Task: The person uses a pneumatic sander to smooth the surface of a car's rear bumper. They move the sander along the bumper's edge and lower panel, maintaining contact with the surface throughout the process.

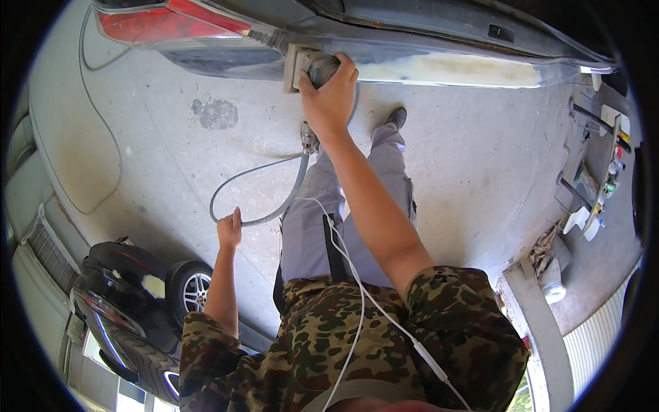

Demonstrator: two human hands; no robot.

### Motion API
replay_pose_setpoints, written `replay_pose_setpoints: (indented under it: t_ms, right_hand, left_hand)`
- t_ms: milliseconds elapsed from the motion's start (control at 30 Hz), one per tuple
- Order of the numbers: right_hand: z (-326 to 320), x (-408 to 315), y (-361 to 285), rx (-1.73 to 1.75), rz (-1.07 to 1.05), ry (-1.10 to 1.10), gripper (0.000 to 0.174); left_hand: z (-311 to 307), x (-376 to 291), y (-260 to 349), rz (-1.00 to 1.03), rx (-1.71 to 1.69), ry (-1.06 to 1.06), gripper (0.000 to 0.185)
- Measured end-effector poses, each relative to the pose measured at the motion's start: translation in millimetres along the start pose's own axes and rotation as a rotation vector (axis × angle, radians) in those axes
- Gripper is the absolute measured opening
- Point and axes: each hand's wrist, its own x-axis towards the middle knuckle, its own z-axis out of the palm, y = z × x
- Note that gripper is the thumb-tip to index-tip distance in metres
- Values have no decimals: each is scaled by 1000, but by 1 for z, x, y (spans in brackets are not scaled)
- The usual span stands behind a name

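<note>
My right hand [332,98] is wrapped over the dark round top of a power sander [322,70]. The sander's rectangular pad [291,69] stands against the grey rear body panel of a car, just below the red tail light [165,26]. To the right along the panel runs a sanded strip of pale filler [458,70]. Lower left, my left hand [230,229] grips a looped grey air hose [288,203], its thumb pointing up. A metal coupling [307,138] on the hose hangs below the sander, near my leg. My right fingers hide part of the sander body.
A black car [128,288] with a silver-spoked wheel [196,291] stands behind at lower left. More hose [121,159] trails over the concrete floor. A stand with small supplies [605,180] and a white bucket [552,283] are at right. A white cable [360,288] hangs over my shirt.
</note>
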Motion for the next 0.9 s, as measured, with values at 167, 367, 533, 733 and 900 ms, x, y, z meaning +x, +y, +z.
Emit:
replay_pose_setpoints:
  t_ms: [167,367,533,733,900]
  right_hand:
    - [-9,1,15,-182,-56,5,73]
    - [-12,10,17,-201,-94,-24,74]
    - [-9,16,14,-239,-102,-23,75]
    - [-11,13,17,-519,-140,-42,76]
    - [-6,18,16,-521,-173,-36,75]
  left_hand:
    - [6,9,14,98,25,-7,65]
    - [19,17,34,198,70,-11,63]
    - [17,18,35,186,15,-5,62]
    - [20,21,45,159,35,-13,62]
    - [22,21,52,273,50,42,60]
